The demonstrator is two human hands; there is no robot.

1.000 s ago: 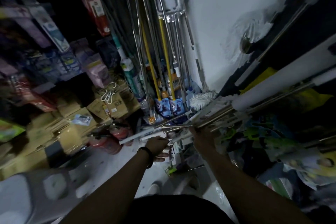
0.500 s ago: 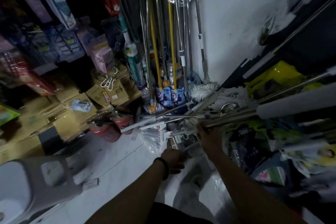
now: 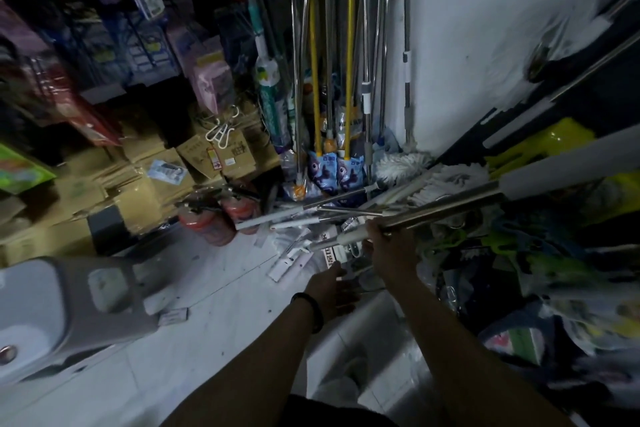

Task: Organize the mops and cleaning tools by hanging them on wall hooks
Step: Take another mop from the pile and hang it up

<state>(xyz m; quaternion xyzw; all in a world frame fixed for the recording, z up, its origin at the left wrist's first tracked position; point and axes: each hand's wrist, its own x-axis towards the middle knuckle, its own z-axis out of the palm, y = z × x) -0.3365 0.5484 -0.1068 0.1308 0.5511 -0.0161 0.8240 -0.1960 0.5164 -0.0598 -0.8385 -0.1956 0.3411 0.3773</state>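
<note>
In a dim, crowded storeroom corner, a person's right hand (image 3: 391, 250) grips a metal mop pole (image 3: 450, 206), fingers (image 3: 374, 229) curled round the shaft near its white end. From the fingers the pole slants up and away to the right, ending in a grey foam sleeve (image 3: 554, 177). The left hand (image 3: 329, 288), a black band (image 3: 310, 308) at its wrist, reaches forward just below and left of the right, its fingers loosely straight and holding nothing. It cannot be told whether they touch the white packaged parts (image 3: 291, 260) lying on the floor (image 3: 207, 322) just ahead of them. Beyond both sets of fingers, a jumble of loose poles (image 3: 311, 213) lies across the corner. Farther out, yellow-handled mops (image 3: 313, 80) and steel-handled ones (image 3: 365, 45) hang upright beside the white wall (image 3: 485, 45), with a white mop head (image 3: 401, 165) at their foot. To the left of the fingers sit two red fire extinguishers (image 3: 211, 222), stacked cardboard boxes (image 3: 138, 184) and a grey stool (image 3: 69, 305).
</note>
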